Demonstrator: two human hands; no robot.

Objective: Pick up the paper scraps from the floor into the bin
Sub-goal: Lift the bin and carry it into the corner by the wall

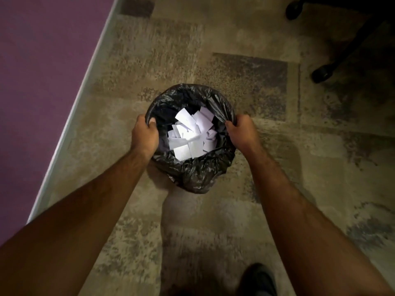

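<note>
Bin (198, 178): bag-lined, rim gripped by left hand (145, 135) and right hand (241, 133), fingertips hidden inside; paper scraps (190, 135) within; body unseen.

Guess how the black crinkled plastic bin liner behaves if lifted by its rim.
The black crinkled plastic bin liner probably sags and bunches; it looks thin. Likely light: only white paper scraps show inside. It may slip, since the left hand and right hand grip only its folded rim.

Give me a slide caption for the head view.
Both hands grip the bag-lined bin holding paper scraps.
</note>
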